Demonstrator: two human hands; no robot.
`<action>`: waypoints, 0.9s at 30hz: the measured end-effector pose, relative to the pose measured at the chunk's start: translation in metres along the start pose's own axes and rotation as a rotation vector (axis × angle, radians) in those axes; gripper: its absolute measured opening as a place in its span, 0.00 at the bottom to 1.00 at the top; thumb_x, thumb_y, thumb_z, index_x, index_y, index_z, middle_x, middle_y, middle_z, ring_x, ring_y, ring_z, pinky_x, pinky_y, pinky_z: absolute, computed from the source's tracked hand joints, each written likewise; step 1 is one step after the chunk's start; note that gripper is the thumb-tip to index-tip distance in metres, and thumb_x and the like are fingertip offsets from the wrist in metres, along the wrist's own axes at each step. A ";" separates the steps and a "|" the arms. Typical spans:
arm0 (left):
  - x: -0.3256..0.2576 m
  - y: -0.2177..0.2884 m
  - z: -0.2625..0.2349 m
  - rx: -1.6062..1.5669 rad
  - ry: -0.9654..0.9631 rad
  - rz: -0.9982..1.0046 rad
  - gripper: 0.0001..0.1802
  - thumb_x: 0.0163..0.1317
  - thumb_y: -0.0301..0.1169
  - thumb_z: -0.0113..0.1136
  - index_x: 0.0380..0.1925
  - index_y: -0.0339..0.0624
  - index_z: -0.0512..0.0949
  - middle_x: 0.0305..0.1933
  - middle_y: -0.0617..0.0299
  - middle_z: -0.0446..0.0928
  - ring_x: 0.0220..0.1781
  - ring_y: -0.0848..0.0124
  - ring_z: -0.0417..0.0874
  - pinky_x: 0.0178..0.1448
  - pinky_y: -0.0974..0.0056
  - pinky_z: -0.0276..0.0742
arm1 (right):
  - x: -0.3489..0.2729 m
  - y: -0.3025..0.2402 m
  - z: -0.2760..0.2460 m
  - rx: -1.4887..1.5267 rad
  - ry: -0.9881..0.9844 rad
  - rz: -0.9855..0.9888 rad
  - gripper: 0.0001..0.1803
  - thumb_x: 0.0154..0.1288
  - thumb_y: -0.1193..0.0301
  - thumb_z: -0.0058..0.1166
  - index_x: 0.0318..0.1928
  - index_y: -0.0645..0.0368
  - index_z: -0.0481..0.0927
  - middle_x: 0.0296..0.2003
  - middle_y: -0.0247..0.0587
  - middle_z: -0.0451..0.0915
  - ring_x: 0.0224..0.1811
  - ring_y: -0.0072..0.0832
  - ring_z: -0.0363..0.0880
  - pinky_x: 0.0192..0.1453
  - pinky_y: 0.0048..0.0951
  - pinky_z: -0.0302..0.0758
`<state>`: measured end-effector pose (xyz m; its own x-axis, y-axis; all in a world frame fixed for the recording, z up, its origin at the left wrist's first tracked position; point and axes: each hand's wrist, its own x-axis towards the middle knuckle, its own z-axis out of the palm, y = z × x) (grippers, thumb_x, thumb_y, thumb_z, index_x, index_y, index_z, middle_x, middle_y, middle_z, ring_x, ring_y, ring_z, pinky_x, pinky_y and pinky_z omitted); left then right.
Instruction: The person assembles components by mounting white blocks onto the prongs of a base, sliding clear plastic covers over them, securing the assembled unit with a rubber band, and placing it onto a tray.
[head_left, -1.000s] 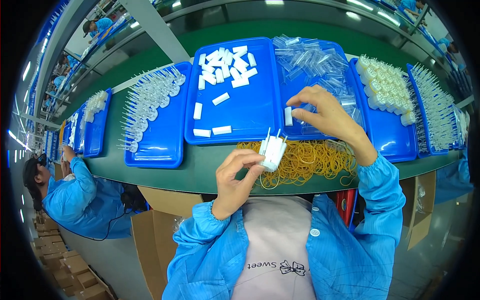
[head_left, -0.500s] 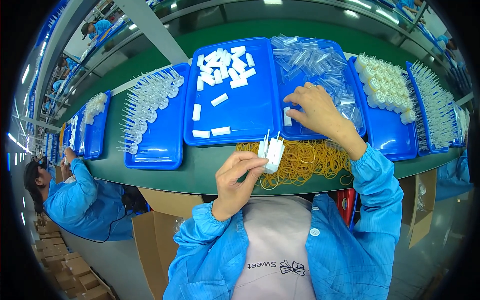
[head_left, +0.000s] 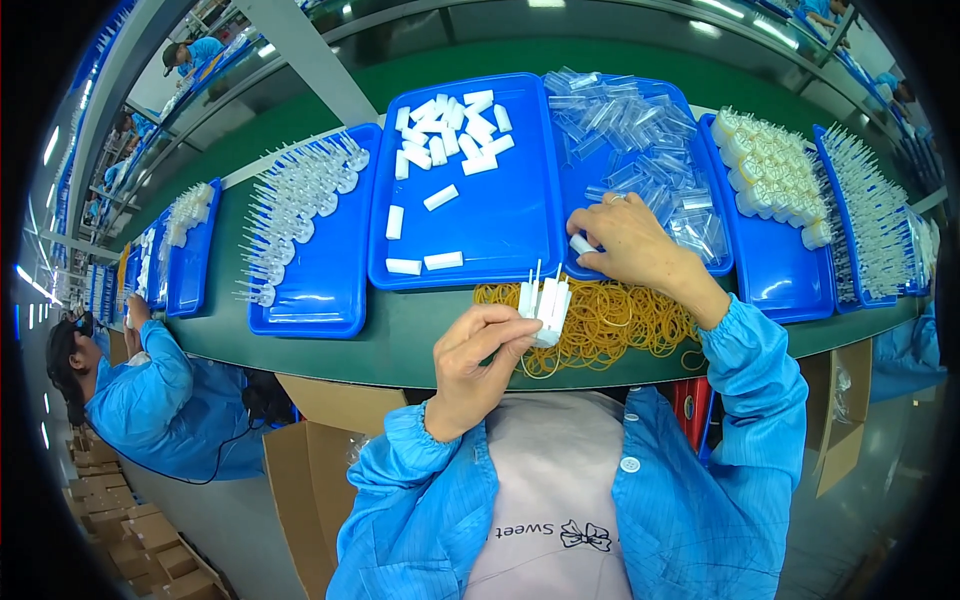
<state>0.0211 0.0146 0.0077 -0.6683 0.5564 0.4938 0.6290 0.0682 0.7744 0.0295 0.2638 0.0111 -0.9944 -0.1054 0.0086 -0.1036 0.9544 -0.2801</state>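
My left hand (head_left: 478,362) pinches a white plastic assembly (head_left: 546,318) by its base, above the table's near edge. Thin prongs rise from it, and several white block-like sleeves sit on it. Over the near left part of the right-hand blue tray (head_left: 562,190), my right hand (head_left: 632,245) is closed with thumb and fingers on a small white sleeve (head_left: 581,244). Clear plastic tubes (head_left: 620,125) are heaped in that tray, behind and beside my right hand. Similar white sleeves (head_left: 440,197) lie scattered in the blue tray (head_left: 500,220) to its left.
Yellow rubber bands (head_left: 620,322) lie piled on the green table (head_left: 420,350) below my hands. Trays of clear pronged parts (head_left: 300,205) stand left, and trays of pale round parts (head_left: 765,165) right. A co-worker (head_left: 160,390) sits at the left. Open cardboard boxes (head_left: 320,480) stand below the table edge.
My right fingers have closed further round the small white sleeve, which has tilted from upright and come slightly nearer. My left hand has hardly moved and keeps its hold.
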 end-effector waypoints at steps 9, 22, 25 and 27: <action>-0.002 0.000 0.000 0.016 -0.001 0.026 0.12 0.49 0.18 0.67 0.35 0.40 0.84 0.33 0.60 0.79 0.33 0.69 0.80 0.34 0.68 0.76 | 0.002 -0.003 0.004 -0.080 -0.110 0.004 0.12 0.55 0.71 0.58 0.40 0.55 0.76 0.31 0.37 0.79 0.41 0.38 0.76 0.49 0.39 0.64; 0.002 0.008 0.001 0.085 -0.048 0.174 0.15 0.46 0.17 0.69 0.36 0.43 0.84 0.33 0.60 0.79 0.31 0.68 0.78 0.32 0.68 0.72 | 0.002 -0.013 -0.018 1.362 0.079 0.247 0.15 0.64 0.61 0.59 0.43 0.60 0.79 0.32 0.35 0.81 0.34 0.19 0.77 0.42 0.22 0.73; 0.004 0.010 0.002 0.096 -0.046 0.182 0.15 0.45 0.18 0.69 0.35 0.44 0.84 0.33 0.61 0.79 0.31 0.67 0.78 0.32 0.68 0.72 | -0.001 -0.015 -0.016 1.344 -0.011 0.217 0.15 0.63 0.61 0.59 0.40 0.60 0.80 0.32 0.35 0.81 0.34 0.19 0.77 0.42 0.22 0.73; 0.004 0.009 0.001 0.104 -0.055 0.198 0.16 0.43 0.17 0.69 0.35 0.44 0.84 0.33 0.61 0.79 0.31 0.67 0.78 0.32 0.68 0.72 | -0.001 -0.017 -0.018 1.359 -0.046 0.213 0.14 0.62 0.61 0.61 0.38 0.60 0.82 0.32 0.35 0.81 0.35 0.20 0.77 0.44 0.23 0.72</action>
<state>0.0242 0.0185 0.0165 -0.5072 0.6114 0.6074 0.7851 0.0372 0.6182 0.0321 0.2526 0.0336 -0.9839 -0.0269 -0.1766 0.1780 -0.0654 -0.9818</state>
